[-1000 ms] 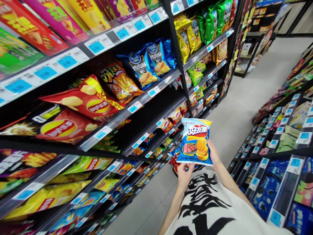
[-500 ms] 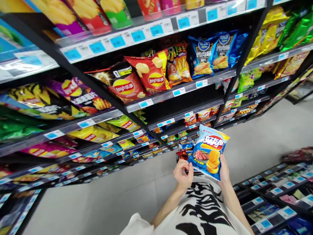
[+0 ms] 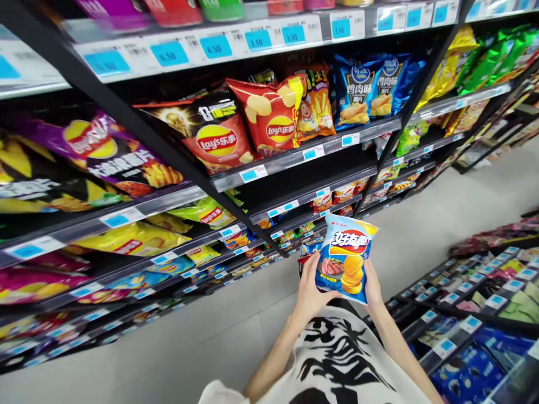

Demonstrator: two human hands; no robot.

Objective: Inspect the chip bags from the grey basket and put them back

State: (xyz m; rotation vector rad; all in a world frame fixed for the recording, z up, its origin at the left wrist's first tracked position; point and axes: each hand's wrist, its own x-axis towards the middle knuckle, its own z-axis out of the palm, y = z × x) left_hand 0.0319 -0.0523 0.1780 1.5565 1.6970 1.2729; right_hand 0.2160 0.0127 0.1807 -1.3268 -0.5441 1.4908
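Note:
Between my two hands is a blue bag of chips (image 3: pixel 346 259), its front turned up toward me, with ridged chips, a piece of meat and white Chinese lettering on it. My left hand (image 3: pixel 312 289) grips the bag's left edge, the thumb along the lower corner. On the opposite edge, my right hand (image 3: pixel 372 285) holds the bag, with its fingers mostly hidden behind it. Partly covered by the bag and my left hand, other blue and red packets (image 3: pixel 310 248) show low down, in front of my body.
A tall shelf rack runs along the left and front, with red Lay's bags (image 3: pixel 275 126), blue chip bags (image 3: pixel 352 92) and a shelf edge of price tags (image 3: pixel 309 152). Another low rack (image 3: pixel 458 331) stands close on my right. Grey floor (image 3: pixel 236 336) lies between them.
My left hand, curled beside the bag's lower left corner before, now grips its left edge. The bag has shifted slightly left in view. The shelves look nearer as the camera moved.

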